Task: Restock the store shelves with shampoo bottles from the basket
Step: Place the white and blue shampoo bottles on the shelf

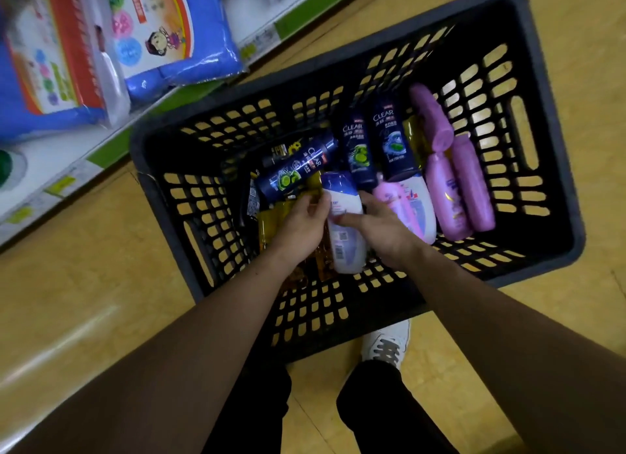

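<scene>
Your left hand and right hand both curl round the white plastic shampoo bottle lying in the black slotted basket. It is likely stiff, slick and weighty — grip mid-body, not the cap.

Black trousers, white sneaker, grey laces

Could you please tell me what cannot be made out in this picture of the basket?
All in the head view:
- White bottle: label partly covered by the left hand and right hand gripping it.
- Amber bottles: mostly hidden under the left hand and wrist.
- Shelf price tags: blurred, unreadable.
- Blue packs: cut off by the top edge, motion-blurred.
- Basket: its floor mostly hidden under its contents.
</scene>
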